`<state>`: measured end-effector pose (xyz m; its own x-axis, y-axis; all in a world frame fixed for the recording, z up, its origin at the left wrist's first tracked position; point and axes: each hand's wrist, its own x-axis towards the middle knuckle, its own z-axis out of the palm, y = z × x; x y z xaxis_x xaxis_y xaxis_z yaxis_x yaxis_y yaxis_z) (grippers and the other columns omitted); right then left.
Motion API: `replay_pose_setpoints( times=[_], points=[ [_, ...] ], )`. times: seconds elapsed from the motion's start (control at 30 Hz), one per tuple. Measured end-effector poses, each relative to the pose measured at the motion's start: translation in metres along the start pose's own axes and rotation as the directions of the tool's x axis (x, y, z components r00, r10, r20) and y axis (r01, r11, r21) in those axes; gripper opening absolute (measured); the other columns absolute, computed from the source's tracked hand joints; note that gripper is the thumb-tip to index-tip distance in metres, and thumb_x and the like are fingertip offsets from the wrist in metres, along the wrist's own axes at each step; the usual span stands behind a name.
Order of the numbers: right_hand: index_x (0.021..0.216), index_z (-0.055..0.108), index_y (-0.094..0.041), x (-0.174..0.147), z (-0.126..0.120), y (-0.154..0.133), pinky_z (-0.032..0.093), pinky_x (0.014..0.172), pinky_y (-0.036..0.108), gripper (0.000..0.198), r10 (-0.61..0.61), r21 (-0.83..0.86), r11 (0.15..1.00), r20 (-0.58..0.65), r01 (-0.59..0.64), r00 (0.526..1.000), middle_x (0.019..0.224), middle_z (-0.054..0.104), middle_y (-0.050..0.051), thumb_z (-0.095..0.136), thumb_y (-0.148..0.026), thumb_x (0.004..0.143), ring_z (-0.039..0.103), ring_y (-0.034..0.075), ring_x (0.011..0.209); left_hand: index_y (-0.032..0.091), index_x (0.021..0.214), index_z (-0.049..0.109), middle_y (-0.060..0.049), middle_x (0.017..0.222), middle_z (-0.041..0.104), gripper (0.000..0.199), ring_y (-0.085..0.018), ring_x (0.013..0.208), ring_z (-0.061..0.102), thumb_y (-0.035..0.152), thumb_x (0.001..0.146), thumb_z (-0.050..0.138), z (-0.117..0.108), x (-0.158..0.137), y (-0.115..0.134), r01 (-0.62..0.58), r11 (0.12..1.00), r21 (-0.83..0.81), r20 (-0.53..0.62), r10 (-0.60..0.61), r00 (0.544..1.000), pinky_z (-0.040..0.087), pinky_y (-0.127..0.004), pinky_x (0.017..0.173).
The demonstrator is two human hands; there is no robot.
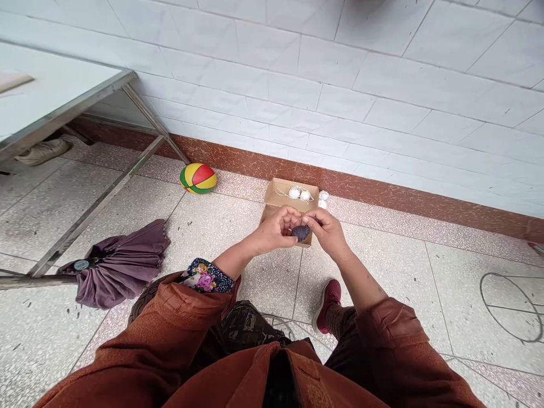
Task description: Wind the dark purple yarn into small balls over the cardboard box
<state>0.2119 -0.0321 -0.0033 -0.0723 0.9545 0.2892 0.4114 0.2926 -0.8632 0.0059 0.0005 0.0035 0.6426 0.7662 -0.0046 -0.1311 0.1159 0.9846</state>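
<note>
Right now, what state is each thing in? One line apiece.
Dark yarn ball: wound, in the left hand, right hand at its edge
Cardboard box: open
White balls: loose strands around some
Purple umbrella: closed, fabric loose
Colourful ball: looks inflated
Table: upright

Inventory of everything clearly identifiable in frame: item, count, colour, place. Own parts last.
Yarn ball: 1, dark purple, held
Cardboard box: 1, brown, floor near wall
White balls: 4 visible, two in box, two beside
Table: 1, white top, metal frame, left
Toy ball: 1, red/yellow/green, by table leg
Umbrella: 1, purple, floor left
Pale shoe: 1, pale, under table
Wire frame: 1, grey, floor right
Tiled wall: 1, white, ahead
Skirting: 1, reddish-brown, wall foot
Floor: 1, speckled grey, below
Left hand: 1, bare, around yarn ball
Right hand: 1, bare, at yarn ball
Floral cuff: 1, multicoloured, left wrist
Jacket: 1, rust, on wearer
Own shoes: 2, red, floor
</note>
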Motion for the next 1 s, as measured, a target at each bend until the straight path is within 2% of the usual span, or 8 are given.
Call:
replay_pose_setpoints(
  times=[0.1, 0.17, 0.43, 0.53, 0.63, 0.83, 0.9, 1.0],
  points=[
    [0.088, 0.069, -0.024, -0.003, 0.009, 0.008, 0.053, 0.073, 0.031, 0.027, 0.090, -0.007, 0.996, -0.019, -0.090, 0.996, 0.081, 0.070, 0.001, 0.061, -0.042, 0.106, 0.064, 0.019, 0.075, 0.025, 0.114, 0.056, 0.002, 0.098, 0.069, 0.054, -0.013, 0.087, 0.067, 0.018, 0.068, 0.085, -0.001, -0.001, 0.003, -0.034, 0.995, -0.097, -0.065, 0.027, 0.998, 0.049, -0.028, 0.081],
    [0.088, 0.069, -0.024, -0.008, 0.016, 0.010, 0.052, 0.073, 0.031, 0.025, 0.080, -0.044, 0.996, 0.018, -0.079, 0.997, 0.081, 0.070, 0.001, 0.060, -0.040, 0.105, 0.065, 0.019, 0.077, 0.025, 0.116, 0.055, 0.002, 0.100, 0.070, 0.056, -0.013, 0.088, 0.068, 0.019, 0.069, 0.085, -0.004, 0.000, 0.002, -0.049, 0.990, -0.135, -0.147, 0.029, 0.989, 0.050, -0.029, 0.084],
    [0.096, 0.072, -0.025, -0.020, 0.021, -0.005, 0.053, 0.078, 0.031, 0.020, -0.133, -0.137, 0.976, 0.242, 0.169, 0.961, 0.088, 0.071, 0.003, 0.060, -0.033, 0.109, 0.067, 0.020, 0.082, 0.022, 0.104, 0.055, 0.002, 0.096, 0.071, 0.048, -0.012, 0.083, 0.067, 0.015, 0.065, 0.082, -0.011, 0.007, -0.009, -0.005, 0.999, 0.043, -0.337, 0.019, 0.941, 0.050, -0.029, 0.085],
    [0.100, 0.076, -0.026, -0.018, 0.013, -0.013, 0.055, 0.077, 0.032, 0.021, -0.206, -0.070, 0.970, 0.280, 0.234, 0.938, 0.090, 0.071, 0.003, 0.061, -0.038, 0.110, 0.066, 0.019, 0.081, 0.021, 0.095, 0.056, 0.003, 0.091, 0.069, 0.042, -0.011, 0.078, 0.065, 0.016, 0.065, 0.084, -0.011, 0.007, -0.011, 0.010, 0.995, 0.103, -0.320, 0.024, 0.947, 0.049, -0.028, 0.080],
    [0.100, 0.078, -0.027, -0.013, 0.005, -0.014, 0.057, 0.080, 0.035, 0.024, -0.210, -0.045, 0.974, 0.192, 0.222, 0.959, 0.091, 0.073, 0.004, 0.063, -0.042, 0.110, 0.067, 0.020, 0.085, 0.021, 0.093, 0.057, 0.004, 0.085, 0.067, 0.041, -0.011, 0.074, 0.062, 0.022, 0.066, 0.088, -0.008, 0.005, -0.009, 0.034, 0.990, 0.136, -0.225, -0.002, 0.974, 0.047, -0.027, 0.074],
    [0.090, 0.074, -0.025, -0.005, 0.000, 0.001, 0.055, 0.075, 0.034, 0.023, -0.019, -0.067, 0.998, -0.061, 0.015, 0.998, 0.085, 0.070, 0.003, 0.068, -0.042, 0.104, 0.062, 0.020, 0.077, 0.020, 0.098, 0.064, 0.002, 0.085, 0.070, 0.036, -0.011, 0.073, 0.062, 0.025, 0.071, 0.088, -0.003, -0.003, 0.000, 0.074, 0.997, -0.013, 0.002, -0.074, 0.997, 0.044, -0.026, 0.070],
    [0.087, 0.071, -0.025, -0.005, 0.005, 0.008, 0.053, 0.073, 0.033, 0.022, 0.026, -0.058, 0.998, -0.080, -0.031, 0.996, 0.083, 0.068, 0.003, 0.066, -0.039, 0.103, 0.060, 0.019, 0.074, 0.020, 0.100, 0.064, 0.001, 0.092, 0.073, 0.041, -0.013, 0.080, 0.066, 0.023, 0.069, 0.090, -0.002, -0.004, 0.003, 0.043, 0.994, -0.103, 0.000, -0.043, 0.999, 0.047, -0.027, 0.074],
    [0.087, 0.069, -0.024, -0.009, 0.015, 0.014, 0.053, 0.074, 0.033, 0.019, 0.043, -0.066, 0.997, -0.055, -0.046, 0.998, 0.085, 0.069, 0.003, 0.062, -0.033, 0.102, 0.062, 0.020, 0.077, 0.021, 0.101, 0.064, 0.000, 0.097, 0.073, 0.043, -0.013, 0.087, 0.068, 0.022, 0.068, 0.091, -0.002, -0.004, 0.005, -0.012, 0.984, -0.176, -0.098, -0.005, 0.995, 0.051, -0.028, 0.080]
  ],
)
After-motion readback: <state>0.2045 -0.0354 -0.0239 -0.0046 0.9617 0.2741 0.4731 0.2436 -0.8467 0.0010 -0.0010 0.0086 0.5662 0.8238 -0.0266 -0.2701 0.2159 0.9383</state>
